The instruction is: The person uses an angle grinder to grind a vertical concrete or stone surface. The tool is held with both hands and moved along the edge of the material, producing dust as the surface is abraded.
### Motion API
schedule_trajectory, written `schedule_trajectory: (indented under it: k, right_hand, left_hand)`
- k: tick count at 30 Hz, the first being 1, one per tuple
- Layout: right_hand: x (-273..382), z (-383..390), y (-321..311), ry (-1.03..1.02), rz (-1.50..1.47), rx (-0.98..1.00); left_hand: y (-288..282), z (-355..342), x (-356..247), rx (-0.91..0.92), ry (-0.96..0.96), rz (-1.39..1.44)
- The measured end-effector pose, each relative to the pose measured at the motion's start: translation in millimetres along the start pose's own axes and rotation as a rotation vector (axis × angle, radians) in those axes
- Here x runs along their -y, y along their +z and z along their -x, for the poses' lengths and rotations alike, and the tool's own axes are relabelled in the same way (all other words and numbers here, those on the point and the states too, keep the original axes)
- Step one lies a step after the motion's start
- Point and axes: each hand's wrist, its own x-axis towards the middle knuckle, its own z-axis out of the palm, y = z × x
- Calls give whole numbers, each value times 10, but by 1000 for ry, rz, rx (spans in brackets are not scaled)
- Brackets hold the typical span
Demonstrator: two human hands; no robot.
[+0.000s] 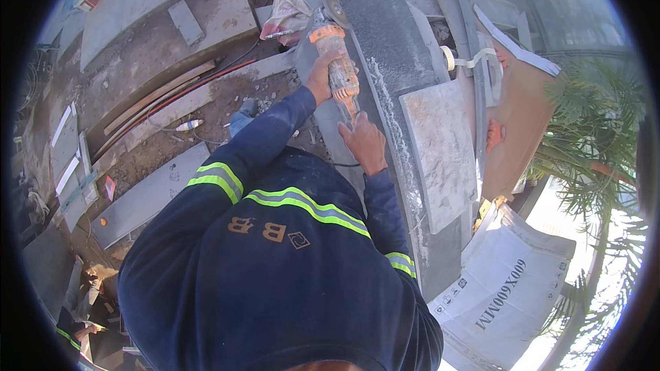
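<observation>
Dusty, scuffed orange-and-grey grinder (342, 72), round disc (335, 12) at its far end, held by the left edge of the dark slab (392, 34); left hand (320, 81) wrapped round its body; right hand (365, 141) curled about its rear handle.

the angle grinder (342, 74), orange and grey under a coat of pale dust, slants slightly, its round disc (335, 12) at the far end, by the left edge of a dark grey stone slab (385, 34); from here, i can't tell whether they touch.
</observation>
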Motion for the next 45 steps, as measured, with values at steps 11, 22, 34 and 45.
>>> schedule_trajectory:
  k: [11, 22, 34, 45]
  right_hand:
    - [-78, -169, 103, 17, 58, -38]
    - [10, 65, 7, 59, -16, 11]
    - [0, 127, -3, 31, -10, -3]
    - [-34, -59, 18, -27, -51, -67]
  left_hand:
    - [14, -140, -25, 27, 32, -22]
    - [130, 118, -7, -8, -1, -27]
    - [182, 207, 12, -22, -6, -36]
    - [124, -22, -48, -6, 15, -58]
